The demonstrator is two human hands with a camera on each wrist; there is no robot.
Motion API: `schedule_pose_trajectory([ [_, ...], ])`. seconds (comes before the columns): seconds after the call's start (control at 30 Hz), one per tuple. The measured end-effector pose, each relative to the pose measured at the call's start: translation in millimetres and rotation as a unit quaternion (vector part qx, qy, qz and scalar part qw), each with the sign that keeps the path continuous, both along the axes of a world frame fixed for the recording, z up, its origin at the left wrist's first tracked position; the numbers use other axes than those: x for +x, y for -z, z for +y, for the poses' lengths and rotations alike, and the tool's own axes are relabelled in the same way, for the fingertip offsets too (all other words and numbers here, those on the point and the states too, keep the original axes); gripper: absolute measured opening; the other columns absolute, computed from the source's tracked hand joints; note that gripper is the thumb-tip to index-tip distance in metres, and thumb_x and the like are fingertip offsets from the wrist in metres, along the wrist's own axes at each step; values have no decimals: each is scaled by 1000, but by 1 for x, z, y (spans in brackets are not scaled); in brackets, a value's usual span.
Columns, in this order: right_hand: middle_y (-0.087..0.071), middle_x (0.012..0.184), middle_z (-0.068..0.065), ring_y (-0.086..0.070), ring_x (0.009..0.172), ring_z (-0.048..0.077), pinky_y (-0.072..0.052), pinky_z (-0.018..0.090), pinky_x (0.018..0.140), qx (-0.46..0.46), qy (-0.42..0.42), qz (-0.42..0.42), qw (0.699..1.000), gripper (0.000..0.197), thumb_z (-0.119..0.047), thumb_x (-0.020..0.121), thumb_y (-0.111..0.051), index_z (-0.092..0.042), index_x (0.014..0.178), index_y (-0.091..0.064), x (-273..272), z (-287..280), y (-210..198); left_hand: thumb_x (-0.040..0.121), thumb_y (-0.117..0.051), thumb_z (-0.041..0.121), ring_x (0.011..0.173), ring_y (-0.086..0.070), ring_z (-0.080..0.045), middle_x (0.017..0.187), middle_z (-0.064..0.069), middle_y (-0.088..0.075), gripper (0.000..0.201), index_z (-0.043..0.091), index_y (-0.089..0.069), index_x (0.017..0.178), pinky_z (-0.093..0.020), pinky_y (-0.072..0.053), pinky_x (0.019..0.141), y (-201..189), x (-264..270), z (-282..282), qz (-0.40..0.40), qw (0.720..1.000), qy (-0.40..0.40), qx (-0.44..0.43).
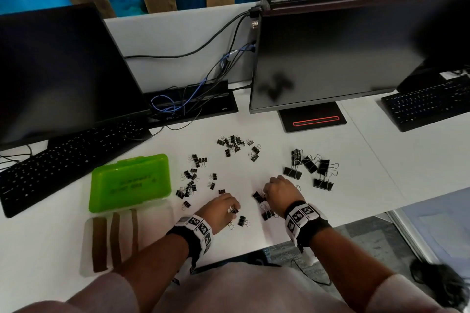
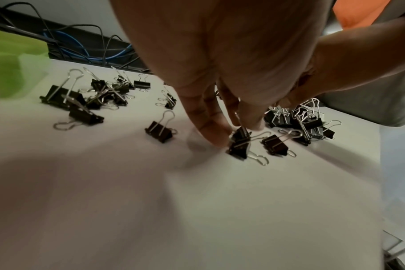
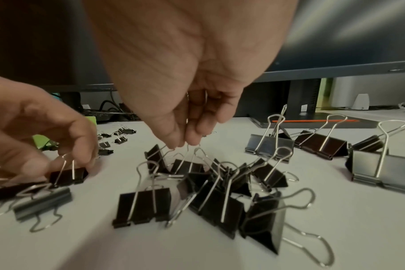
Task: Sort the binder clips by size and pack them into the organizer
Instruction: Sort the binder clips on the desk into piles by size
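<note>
White desk (image 1: 318, 211) spreads before you, binder clips (image 1: 236, 145) scattered in groups. Your left hand (image 1: 221, 208) pinches a medium clip (image 2: 239, 144); your right hand (image 1: 282, 193) pinches wire handles in a clip heap (image 3: 210, 186). Green organizer (image 1: 129, 183) lies at nine o'clock, large clips (image 1: 310, 168) at two.

On the white desk (image 1: 356, 150) lie six large binder clips (image 1: 309, 164) at right of centre, perhaps forty smaller clips (image 1: 232, 143) scattered across the middle, too blurred to count exactly, one green organizer (image 1: 129, 181) at lower left, two monitors (image 1: 330, 58), two keyboards (image 1: 63, 162), and two hands (image 1: 278, 192).
</note>
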State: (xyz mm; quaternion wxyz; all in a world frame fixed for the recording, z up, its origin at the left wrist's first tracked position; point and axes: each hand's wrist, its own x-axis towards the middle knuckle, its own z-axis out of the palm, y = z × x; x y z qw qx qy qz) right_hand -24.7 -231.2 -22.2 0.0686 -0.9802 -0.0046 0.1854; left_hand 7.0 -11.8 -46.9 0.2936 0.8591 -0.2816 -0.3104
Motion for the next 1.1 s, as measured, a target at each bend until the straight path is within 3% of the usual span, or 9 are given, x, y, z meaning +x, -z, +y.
schedule_pose_trajectory([
  [0.07, -57, 113, 8, -47, 110, 27, -44, 36, 90, -16, 1, -15, 1000, 29, -11, 86, -46, -10, 111, -60, -4, 3, -1, 89, -59, 32, 91, -52, -6, 115, 8, -53, 25, 25, -57, 113, -24, -46, 89, -4, -2, -2, -3, 1000, 8, -4],
  [0.17, -46, 133, 8, -46, 118, 28, -44, 39, 94, 17, -35, -30, 999, 45, -11, 84, -51, -16, 129, -50, -9, 7, 0, 84, -60, 48, 106, -45, -3, 114, 15, -50, 28, 36, -58, 109, -27, -45, 90, -3, -5, -4, -29, 996, 77, 30],
  [0.27, -40, 144, 9, -44, 125, 29, -41, 42, 97, 32, -117, -9, 993, 45, -12, 89, -45, -19, 134, -47, -6, 10, 3, 86, -60, 41, 109, -43, -7, 112, 14, -49, 15, 31, -62, 97, -38, -49, 87, 1, -9, -5, -63, 990, 109, 65],
  [0.43, -56, 124, 2, -49, 113, 24, -40, 35, 88, -18, -138, 10, 990, 33, -17, 87, -45, -18, 118, -58, 0, 7, 5, 85, -63, 22, 107, -47, -11, 109, 7, -52, 8, 23, -66, 92, -38, -45, 95, 5, -7, 13, -24, 994, 96, 41],
  [0.57, -54, 128, 3, -47, 117, 24, -38, 34, 92, -27, -138, -15, 990, 30, -24, 90, -44, -16, 113, -61, 8, 12, -1, 84, -67, 32, 115, -43, -7, 121, 6, -50, 33, 24, -60, 114, -23, -35, 104, -5, -3, 30, 15, 997, 72, 20],
  [0.7, -48, 134, 1, -47, 120, 22, -41, 35, 99, 69, -168, 38, 983, 37, -33, 91, -51, -20, 125, -54, 15, 40, -13, 77, -74, 30, 102, -45, -2, 120, 10, -48, 48, 28, -51, 119, -14, -37, 89, -12, 1, 47, 21, 999, -27, -16],
  [0.87, -43, 135, -3, -48, 119, 23, -44, 39, 92, 107, -260, 108, 954, 56, -50, 81, -61, -28, 130, -47, 10, 82, -10, 70, -77, 9, 87, -50, -11, 102, 6, -52, 58, 23, -44, 116, -20, -40, 73, -14, 10, 64, 61, 994, -66, 57],
  [0.97, -39, 138, -1, -44, 120, 24, -43, 41, 90, 81, -292, 89, 949, 62, -46, 79, -64, -32, 134, -40, 7, 96, -6, 72, -71, -1, 84, -52, -12, 97, 4, -55, 50, 19, -46, 111, -16, -38, 67, -13, 10, 65, 58, 994, -64, 73],
  [1.1, -37, 141, 3, -47, 115, 30, -47, 44, 84, 73, -319, 61, 943, 68, -36, 80, -66, -34, 137, -31, 7, 99, 0, 76, -65, 0, 82, -55, -16, 91, 1, -55, 31, 22, -47, 87, -25, -43, 72, -6, 11, 64, 18, 995, -65, 77],
])
